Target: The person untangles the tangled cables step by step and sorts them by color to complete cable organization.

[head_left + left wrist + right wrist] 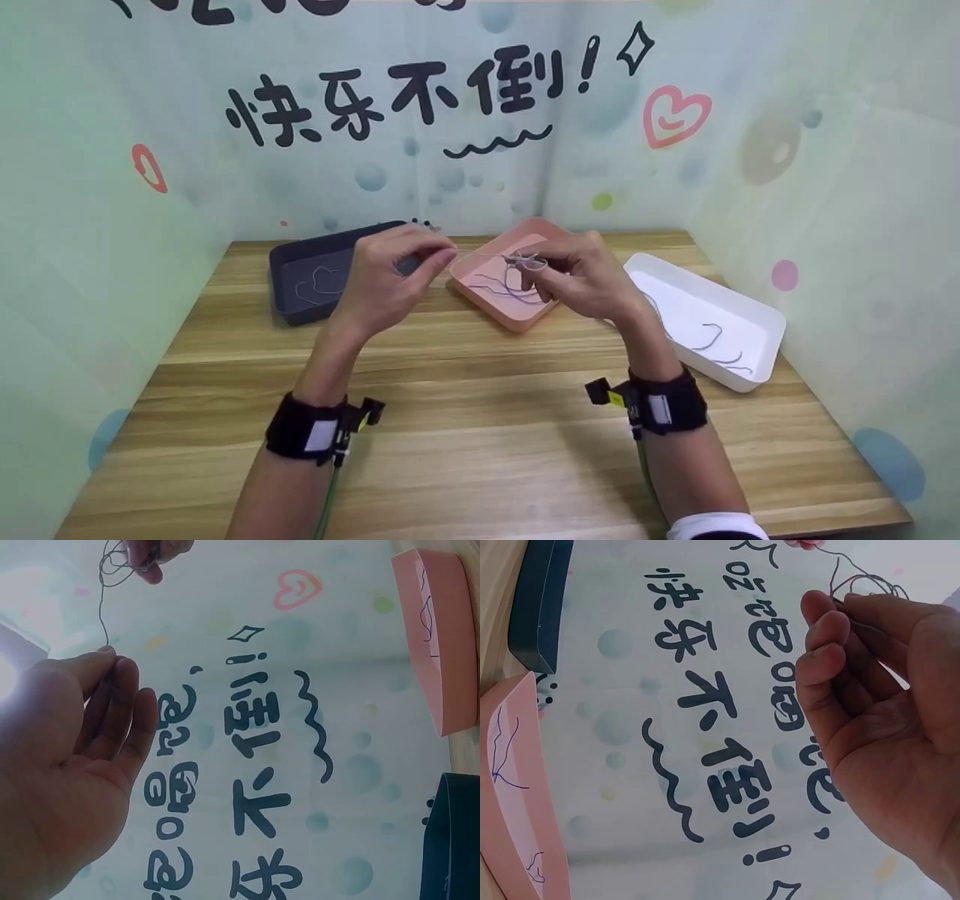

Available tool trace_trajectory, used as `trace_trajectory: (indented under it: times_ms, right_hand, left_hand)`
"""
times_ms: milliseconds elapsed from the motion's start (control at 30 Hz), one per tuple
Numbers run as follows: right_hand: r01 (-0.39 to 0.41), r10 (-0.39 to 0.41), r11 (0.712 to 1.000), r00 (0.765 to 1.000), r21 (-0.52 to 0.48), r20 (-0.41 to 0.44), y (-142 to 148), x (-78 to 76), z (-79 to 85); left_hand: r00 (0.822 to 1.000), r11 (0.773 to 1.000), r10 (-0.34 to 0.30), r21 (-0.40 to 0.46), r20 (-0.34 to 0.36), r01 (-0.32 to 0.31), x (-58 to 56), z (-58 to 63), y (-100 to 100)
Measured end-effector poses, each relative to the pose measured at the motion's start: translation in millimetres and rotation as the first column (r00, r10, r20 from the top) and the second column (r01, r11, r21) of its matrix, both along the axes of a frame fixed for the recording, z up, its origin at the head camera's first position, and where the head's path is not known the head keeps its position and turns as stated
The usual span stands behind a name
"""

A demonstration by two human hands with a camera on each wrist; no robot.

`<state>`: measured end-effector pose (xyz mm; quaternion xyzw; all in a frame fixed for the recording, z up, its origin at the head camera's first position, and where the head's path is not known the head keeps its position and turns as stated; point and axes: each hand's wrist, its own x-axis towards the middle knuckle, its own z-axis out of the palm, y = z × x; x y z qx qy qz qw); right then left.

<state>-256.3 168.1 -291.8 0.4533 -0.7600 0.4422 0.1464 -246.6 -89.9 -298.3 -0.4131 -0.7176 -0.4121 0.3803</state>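
Both hands are raised over the far part of the table, with a thin wire-like strand (480, 252) stretched between them. My left hand (394, 281) pinches one end between thumb and index fingertip. The other fingers of that hand curl loosely in the left wrist view. With thumb and fingers my right hand (589, 277) grips the looped, tangled part of the strand (114, 568). Those loops stick out past the fingertips in the right wrist view. Behind and below the hands lies a pink tray (495, 319) with several dark bluish strands (491, 286) in it.
On the left stands a dark grey tray (281, 304) holding a pale curled strand (324, 281). A white tray (772, 337) with several grey strands (709, 341) sits on the right. The wooden table (480, 420) meets a printed cloth backdrop (480, 187) behind the trays.
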Motion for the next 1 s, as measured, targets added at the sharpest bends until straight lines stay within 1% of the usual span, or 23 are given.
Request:
trace_trajectory:
  times_ms: [233, 367, 567, 633, 700, 867, 1000]
  right_hand:
    - [-0.076, 0.076, 0.997, 0.997, -0.029, 0.007, 0, -3.3, -1.1]
    - [-0.098, 0.103, 0.992, 0.992, -0.077, 0.068, 0, -4.5, -1.5]
    - [-0.118, 0.143, 0.981, 0.977, -0.156, 0.159, 1, -7.0, -0.9]
    - [-0.1, 0.133, 0.979, 0.974, -0.177, 0.184, 1, -8.1, -0.9]
    - [-0.068, 0.104, 0.98, 0.976, -0.184, 0.19, 2, -9.4, -0.9]
    - [0.026, -0.005, 0.988, 0.99, -0.153, 0.139, 5, -13.0, -1.7]
    - [0.058, -0.043, 0.989, 0.993, -0.135, 0.111, 13, -15.3, -2.2]
  left_hand:
    - [0.998, 1.0, -0.003, -0.014, 0.059, 0.003, 3.0, 3.3, -10]
    - [0.995, 0.999, -0.014, -0.031, 0.098, 0.017, 3.1, 4.0, -12]
    - [0.991, 0.999, -0.032, -0.032, 0.131, 0.036, 3.9, 4.7, -13]
    - [0.99, 0.999, -0.028, -0.026, 0.138, 0.032, 4.2, 5.0, -15]
    - [0.99, 0.999, -0.026, -0.02, 0.14, 0.029, 4.2, 5.4, -17]
    - [0.988, 1.0, 0.008, -0.015, 0.153, -0.006, 3.3, 5.2, -24]
    - [0.987, 0.999, 0.031, -0.014, 0.155, -0.029, 2.3, 5.9, -32]
